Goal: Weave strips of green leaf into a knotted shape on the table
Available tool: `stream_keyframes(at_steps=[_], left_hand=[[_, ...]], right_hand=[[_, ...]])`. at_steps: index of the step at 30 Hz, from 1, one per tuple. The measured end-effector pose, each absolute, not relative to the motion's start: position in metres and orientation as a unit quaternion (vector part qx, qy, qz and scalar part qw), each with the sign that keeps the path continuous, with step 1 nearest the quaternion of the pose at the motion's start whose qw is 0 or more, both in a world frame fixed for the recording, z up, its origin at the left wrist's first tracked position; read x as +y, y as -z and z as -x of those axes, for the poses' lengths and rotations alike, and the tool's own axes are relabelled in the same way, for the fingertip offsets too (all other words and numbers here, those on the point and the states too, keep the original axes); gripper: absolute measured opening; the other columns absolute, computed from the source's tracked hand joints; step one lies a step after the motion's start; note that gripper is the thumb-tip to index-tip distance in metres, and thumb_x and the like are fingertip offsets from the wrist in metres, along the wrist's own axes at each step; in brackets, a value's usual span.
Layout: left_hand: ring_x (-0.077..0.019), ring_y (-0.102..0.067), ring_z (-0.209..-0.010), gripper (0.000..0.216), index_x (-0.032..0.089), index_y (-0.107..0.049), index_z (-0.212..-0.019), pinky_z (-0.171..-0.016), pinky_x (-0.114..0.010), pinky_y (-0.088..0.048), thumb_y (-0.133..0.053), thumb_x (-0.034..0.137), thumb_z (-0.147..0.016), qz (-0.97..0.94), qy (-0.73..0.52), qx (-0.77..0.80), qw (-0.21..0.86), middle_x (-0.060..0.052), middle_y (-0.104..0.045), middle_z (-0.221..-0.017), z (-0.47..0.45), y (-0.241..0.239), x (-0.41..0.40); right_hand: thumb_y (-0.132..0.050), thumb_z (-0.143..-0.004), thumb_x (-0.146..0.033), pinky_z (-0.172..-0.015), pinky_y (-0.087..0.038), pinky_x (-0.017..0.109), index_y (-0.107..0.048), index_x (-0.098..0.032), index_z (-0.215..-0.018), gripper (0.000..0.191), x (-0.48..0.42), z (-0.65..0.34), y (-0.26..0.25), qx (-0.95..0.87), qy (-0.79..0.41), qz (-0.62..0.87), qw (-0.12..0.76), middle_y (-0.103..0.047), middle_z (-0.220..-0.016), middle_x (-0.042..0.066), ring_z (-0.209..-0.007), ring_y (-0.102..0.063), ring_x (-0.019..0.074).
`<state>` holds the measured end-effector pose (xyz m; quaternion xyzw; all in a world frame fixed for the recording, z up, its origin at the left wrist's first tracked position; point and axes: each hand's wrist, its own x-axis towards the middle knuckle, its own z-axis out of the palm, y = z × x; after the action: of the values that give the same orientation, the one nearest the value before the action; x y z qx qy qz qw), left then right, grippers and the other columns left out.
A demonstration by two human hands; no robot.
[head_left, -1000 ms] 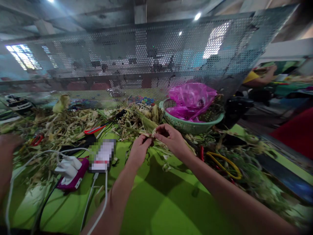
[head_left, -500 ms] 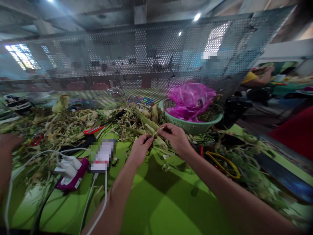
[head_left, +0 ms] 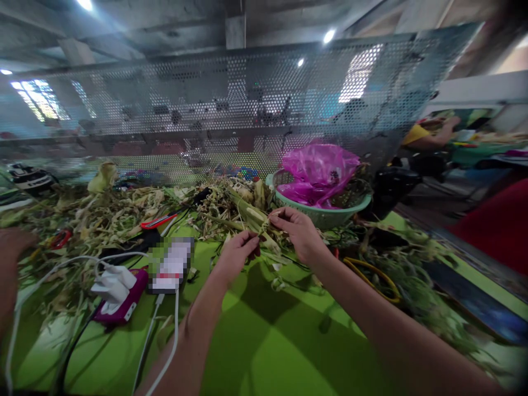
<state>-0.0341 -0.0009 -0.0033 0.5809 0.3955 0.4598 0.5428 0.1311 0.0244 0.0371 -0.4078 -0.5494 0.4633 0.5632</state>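
Observation:
Both of my hands are raised over the table's middle, close together with fingertips pinched. Between them is a small pale, knotted-looking strip of dried husk [head_left: 264, 226]. My right hand [head_left: 297, 230] grips its upper end between thumb and forefinger. Just left and a little lower, my left hand [head_left: 240, 252] is closed too, its thumb pressed to the fingers near the strip's lower end; a thin strand seems to run there. Long green-yellow husk leaves [head_left: 246, 209] lie right behind the fingertips, part of a heap.
A green basket [head_left: 330, 215] holding a pink plastic bag [head_left: 319, 168] stands behind my right hand. On the left are a phone [head_left: 171, 267], a purple power strip [head_left: 124, 308] with white cables and a red cutter [head_left: 159, 221]. Yellow-handled scissors [head_left: 373, 278] lie right. Another person's arm [head_left: 12, 264] enters left.
My hands have drawn slightly apart, the left one dropping a little below the strip. The view has shifted slightly; the surrounding things stay put.

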Motion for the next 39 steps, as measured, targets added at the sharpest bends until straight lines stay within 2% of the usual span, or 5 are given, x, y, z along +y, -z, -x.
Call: stream_keyframes(at_steps=[8, 14, 25, 31, 39], left_hand=[[-0.0093, -0.043, -0.047, 0.039, 0.015, -0.066, -0.082, -0.048, -0.022, -0.031, -0.058, 0.052, -0.079, -0.598, -0.402, 0.412, 0.558, -0.003, -0.063, -0.06, 0.037, 0.001, -0.002], [-0.0176, -0.059, -0.089, 0.035, 0.022, -0.072, -0.093, -0.082, -0.028, -0.044, -0.06, 0.051, -0.079, -0.546, -0.497, 0.428, 0.521, -0.005, -0.07, -0.093, 0.038, -0.004, -0.005], [-0.0137, -0.06, -0.075, 0.029, 0.016, -0.071, -0.082, -0.08, -0.027, -0.046, -0.079, 0.036, -0.062, -0.464, -0.551, 0.373, 0.585, -0.004, -0.07, -0.079, 0.03, -0.005, -0.003], [-0.0133, -0.06, -0.07, 0.033, 0.015, -0.067, -0.079, -0.071, -0.026, -0.046, -0.08, 0.036, -0.058, -0.383, -0.592, 0.399, 0.586, -0.002, -0.068, -0.074, 0.03, -0.01, -0.006], [-0.0106, -0.058, -0.064, 0.035, 0.016, -0.064, -0.078, -0.066, -0.024, -0.045, -0.081, 0.038, -0.056, -0.311, -0.635, 0.4, 0.583, 0.002, -0.064, -0.07, 0.03, -0.005, -0.003]], right_hand=[[-0.075, -0.064, -0.039, -0.065, -0.043, 0.025, -0.062, -0.018, -0.073, 0.026, 0.027, -0.133, -0.036, -0.545, -0.475, 0.395, 0.567, -0.059, -0.07, -0.002, -0.065, -0.053, 0.0122], [-0.072, -0.069, -0.036, -0.068, -0.044, 0.028, -0.065, -0.018, -0.075, 0.02, 0.026, -0.135, -0.038, -0.623, -0.426, 0.397, 0.522, -0.062, -0.069, -0.002, -0.066, -0.056, 0.0139], [-0.073, -0.068, -0.033, -0.069, -0.048, 0.029, -0.067, -0.019, -0.074, 0.016, 0.017, -0.123, -0.028, -0.667, -0.413, 0.38, 0.49, -0.066, -0.071, 0.0, -0.07, -0.061, 0.017], [-0.067, -0.075, -0.035, -0.073, -0.049, 0.03, -0.068, -0.019, -0.09, 0.022, 0.016, -0.121, -0.029, -0.67, -0.422, 0.394, 0.467, -0.07, -0.083, 0.002, -0.077, -0.064, 0.0173], [-0.063, -0.079, -0.036, -0.066, -0.045, 0.028, -0.067, -0.021, -0.075, 0.016, 0.019, -0.117, -0.015, -0.741, -0.313, 0.405, 0.435, -0.067, -0.071, 0.0, -0.069, -0.06, 0.0169]])
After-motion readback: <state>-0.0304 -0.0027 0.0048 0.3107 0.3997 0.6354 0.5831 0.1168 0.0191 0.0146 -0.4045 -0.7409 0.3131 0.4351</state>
